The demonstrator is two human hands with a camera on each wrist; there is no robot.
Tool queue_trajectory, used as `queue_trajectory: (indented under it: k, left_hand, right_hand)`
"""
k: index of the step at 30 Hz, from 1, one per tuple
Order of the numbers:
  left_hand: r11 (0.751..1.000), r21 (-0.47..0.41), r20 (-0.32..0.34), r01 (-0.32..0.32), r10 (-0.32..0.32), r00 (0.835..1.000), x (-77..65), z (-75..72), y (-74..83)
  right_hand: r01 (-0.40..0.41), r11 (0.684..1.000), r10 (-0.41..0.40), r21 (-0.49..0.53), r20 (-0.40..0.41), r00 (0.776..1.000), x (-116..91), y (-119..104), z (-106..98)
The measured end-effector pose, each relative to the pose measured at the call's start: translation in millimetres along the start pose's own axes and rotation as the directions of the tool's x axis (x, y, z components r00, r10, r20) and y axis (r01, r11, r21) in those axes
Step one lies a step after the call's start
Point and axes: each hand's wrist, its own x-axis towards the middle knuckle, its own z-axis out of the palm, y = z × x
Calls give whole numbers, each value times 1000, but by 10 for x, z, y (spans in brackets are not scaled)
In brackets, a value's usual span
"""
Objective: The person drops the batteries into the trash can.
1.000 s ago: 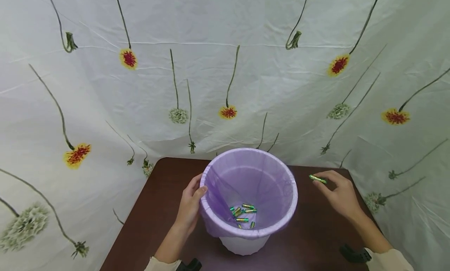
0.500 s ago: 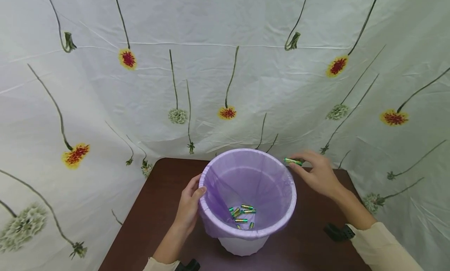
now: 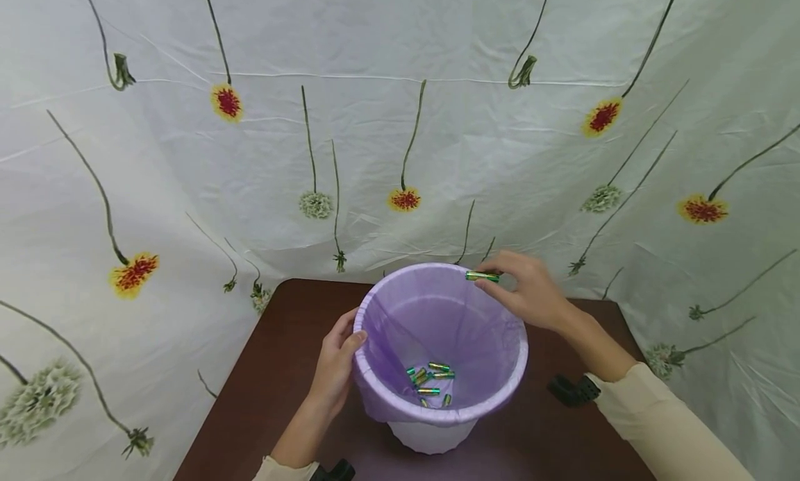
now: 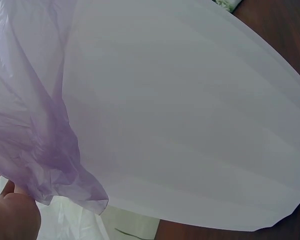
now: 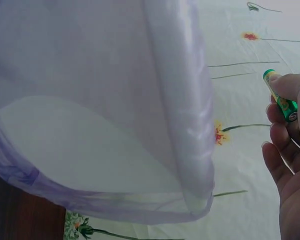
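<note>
A white trash can (image 3: 432, 436) stands on the table, lined with a purple plastic bag (image 3: 440, 416) folded over its rim. My left hand (image 3: 334, 366) grips the rim on the left side, thumb on top. In the left wrist view that hand (image 4: 15, 216) shows below the bag's loose edge (image 4: 37, 140). Over the far right rim, my right hand (image 3: 531, 290) pinches a green battery (image 3: 482, 276) between thumb and fingers. The right wrist view shows this battery (image 5: 280, 97) gripped lengthwise. Several green and gold batteries (image 3: 428, 391) lie loose on the bottom of the lined can.
The dark brown table (image 3: 294, 328) extends around the can on both sides. Behind it hangs a white cloth (image 3: 369, 120) printed with flowers, close to the table's back edge. Black straps with camera mounts (image 3: 573, 391) sit at both wrists.
My right hand has moved left with the battery, from beside the can to over its far right rim. The left hand and the can have stayed in place.
</note>
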Motion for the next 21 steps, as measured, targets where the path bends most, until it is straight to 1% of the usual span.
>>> queue_trajectory:
  k: [6, 10, 14, 21]
  left_hand:
    - [1000, 7, -1, 5, -5, 1000, 5, -4, -9]
    - [1000, 7, 6, 4, -4, 1000, 7, 5, -1]
    - [1000, 3, 4, 0, 0, 1000, 10, 12, 9]
    - [1000, -12, -5, 5, -5, 1000, 10, 17, 3]
  right_hand:
    - [10, 1000, -10, 18, 17, 1000, 105, -15, 41]
    - [1, 1000, -1, 17, -1, 1000, 137, -25, 14]
    - [-17, 1000, 17, 12, -20, 1000, 122, -6, -27]
    - [-38, 999, 38, 8, 15, 999, 29, 32, -62]
